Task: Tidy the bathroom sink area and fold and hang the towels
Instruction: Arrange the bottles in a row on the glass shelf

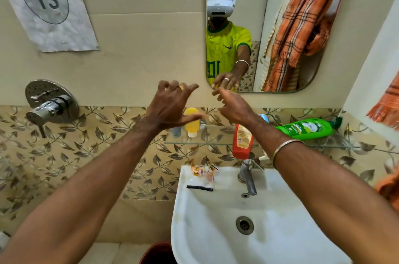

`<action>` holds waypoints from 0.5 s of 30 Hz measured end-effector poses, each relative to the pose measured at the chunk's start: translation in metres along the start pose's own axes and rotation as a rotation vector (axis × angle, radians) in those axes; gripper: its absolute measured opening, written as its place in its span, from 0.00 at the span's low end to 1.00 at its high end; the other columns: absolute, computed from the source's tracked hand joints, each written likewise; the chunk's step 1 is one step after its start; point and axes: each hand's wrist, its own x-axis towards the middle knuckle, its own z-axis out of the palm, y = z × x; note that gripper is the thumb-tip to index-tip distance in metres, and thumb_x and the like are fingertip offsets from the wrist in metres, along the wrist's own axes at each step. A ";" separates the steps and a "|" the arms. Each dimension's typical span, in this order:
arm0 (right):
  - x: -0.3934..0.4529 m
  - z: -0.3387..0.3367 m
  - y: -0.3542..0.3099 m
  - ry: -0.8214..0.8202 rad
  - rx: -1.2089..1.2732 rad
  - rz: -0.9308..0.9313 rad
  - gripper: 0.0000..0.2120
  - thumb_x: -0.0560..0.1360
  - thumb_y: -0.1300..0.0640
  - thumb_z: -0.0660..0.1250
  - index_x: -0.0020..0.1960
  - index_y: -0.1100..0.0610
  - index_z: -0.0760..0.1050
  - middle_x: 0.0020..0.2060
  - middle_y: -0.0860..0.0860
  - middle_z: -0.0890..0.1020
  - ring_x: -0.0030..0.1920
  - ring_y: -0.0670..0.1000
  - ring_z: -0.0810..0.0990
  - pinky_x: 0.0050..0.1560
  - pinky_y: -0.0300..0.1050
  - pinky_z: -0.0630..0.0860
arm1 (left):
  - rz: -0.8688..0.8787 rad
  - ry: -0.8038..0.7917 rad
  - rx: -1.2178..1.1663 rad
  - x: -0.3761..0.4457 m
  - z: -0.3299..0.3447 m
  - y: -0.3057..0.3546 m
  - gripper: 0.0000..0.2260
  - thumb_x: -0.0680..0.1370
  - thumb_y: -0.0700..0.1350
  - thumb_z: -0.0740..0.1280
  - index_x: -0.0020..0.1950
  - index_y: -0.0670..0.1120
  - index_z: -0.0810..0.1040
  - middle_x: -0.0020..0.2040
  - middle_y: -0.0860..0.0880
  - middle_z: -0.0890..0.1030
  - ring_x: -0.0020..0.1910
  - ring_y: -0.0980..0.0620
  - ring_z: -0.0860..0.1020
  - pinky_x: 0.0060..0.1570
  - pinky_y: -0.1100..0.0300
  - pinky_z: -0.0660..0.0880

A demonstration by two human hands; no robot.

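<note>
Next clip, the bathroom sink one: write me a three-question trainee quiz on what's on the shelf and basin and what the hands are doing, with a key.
1. True or false: the green bottle stands upright on the glass shelf.
2. Which item lies on the sink rim left of the tap? A) a small black comb B) a toothbrush C) a bar of soap
3. Fill in: neither the left hand nor the right hand is holding ____.

Key
1. False; it lies on its side.
2. A; small sachets lie just behind it.
3. Anything; both are raised with fingers spread in front of the shelf.
</note>
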 end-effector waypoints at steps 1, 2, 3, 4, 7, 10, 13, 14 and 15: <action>-0.003 -0.009 0.012 0.017 -0.028 0.005 0.27 0.73 0.71 0.66 0.69 0.53 0.73 0.62 0.56 0.80 0.62 0.55 0.79 0.59 0.58 0.79 | 0.108 0.007 -0.008 0.005 0.001 0.011 0.43 0.72 0.77 0.53 0.71 0.43 0.69 0.54 0.39 0.81 0.49 0.42 0.77 0.53 0.47 0.70; -0.007 -0.018 0.023 0.028 -0.074 0.002 0.25 0.73 0.72 0.66 0.66 0.53 0.75 0.60 0.54 0.81 0.60 0.55 0.79 0.58 0.57 0.79 | 0.208 -0.014 -0.017 0.008 0.004 0.024 0.43 0.72 0.77 0.54 0.71 0.43 0.69 0.56 0.39 0.80 0.51 0.42 0.77 0.54 0.47 0.70; -0.011 -0.026 0.035 0.034 -0.132 -0.007 0.25 0.72 0.72 0.66 0.64 0.52 0.77 0.58 0.53 0.82 0.59 0.54 0.80 0.57 0.56 0.79 | 0.290 -0.054 -0.026 0.010 0.009 0.038 0.44 0.72 0.77 0.54 0.72 0.43 0.69 0.59 0.39 0.79 0.54 0.41 0.77 0.55 0.47 0.71; -0.016 -0.034 0.047 0.036 -0.185 -0.011 0.24 0.71 0.73 0.66 0.62 0.52 0.79 0.57 0.53 0.83 0.58 0.54 0.81 0.57 0.55 0.79 | 0.356 -0.095 -0.037 0.010 0.014 0.053 0.44 0.72 0.77 0.55 0.73 0.44 0.68 0.63 0.39 0.78 0.57 0.41 0.77 0.57 0.47 0.72; -0.034 -0.054 0.078 0.002 -0.325 -0.020 0.25 0.69 0.73 0.67 0.61 0.52 0.81 0.56 0.52 0.85 0.58 0.55 0.81 0.55 0.51 0.78 | 0.450 -0.176 -0.091 0.005 0.033 0.097 0.45 0.70 0.77 0.57 0.75 0.46 0.65 0.70 0.39 0.74 0.66 0.39 0.74 0.64 0.43 0.72; -0.056 -0.064 0.095 -0.102 -0.487 -0.027 0.25 0.71 0.68 0.68 0.64 0.47 0.80 0.57 0.53 0.84 0.58 0.56 0.81 0.51 0.47 0.74 | 0.461 -0.237 -0.120 0.001 0.052 0.132 0.44 0.70 0.74 0.64 0.75 0.46 0.61 0.71 0.38 0.72 0.68 0.38 0.73 0.63 0.42 0.73; -0.072 -0.063 0.105 -0.213 -0.515 -0.035 0.28 0.73 0.67 0.68 0.68 0.45 0.78 0.60 0.54 0.83 0.59 0.57 0.80 0.53 0.47 0.74 | 0.413 -0.340 -0.113 -0.003 0.065 0.153 0.39 0.73 0.61 0.71 0.76 0.47 0.59 0.70 0.38 0.72 0.68 0.37 0.72 0.62 0.42 0.74; -0.076 -0.060 0.109 -0.240 -0.505 -0.039 0.30 0.72 0.67 0.68 0.70 0.44 0.77 0.63 0.54 0.82 0.61 0.57 0.80 0.59 0.50 0.75 | 0.403 -0.361 -0.099 -0.004 0.067 0.156 0.37 0.74 0.56 0.73 0.76 0.47 0.60 0.69 0.38 0.73 0.67 0.37 0.74 0.61 0.43 0.75; -0.078 -0.057 0.112 -0.271 -0.511 -0.051 0.32 0.72 0.66 0.68 0.71 0.43 0.75 0.66 0.53 0.81 0.65 0.56 0.78 0.65 0.54 0.73 | 0.396 -0.366 -0.089 -0.005 0.068 0.157 0.35 0.73 0.52 0.74 0.75 0.46 0.61 0.68 0.38 0.75 0.65 0.37 0.75 0.60 0.43 0.76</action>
